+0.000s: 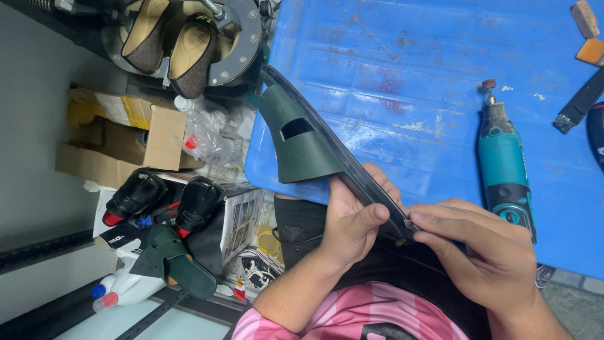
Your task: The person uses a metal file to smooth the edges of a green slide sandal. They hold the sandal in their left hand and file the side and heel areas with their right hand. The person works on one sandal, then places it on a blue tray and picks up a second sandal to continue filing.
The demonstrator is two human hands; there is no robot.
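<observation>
Left hand [352,223] and right hand [484,252] gripping green sandal [314,148], cardboard box [126,141] contents unclear

Shoe-repair workshop: scuffed blue worktable [402,94], teal rotary tool [503,164] at right, shoes on a round press [239,38] upper left, cluttered boxes [126,135].

Two hands: left hand [352,223], right hand [484,252], both gripping one dark green sandal [308,145]. Right of the grip: one teal rotary tool [503,167], two wooden blocks [588,34]. Left of it: one green sandal [173,261], two beige flats [170,41], one cardboard box [126,138].
</observation>
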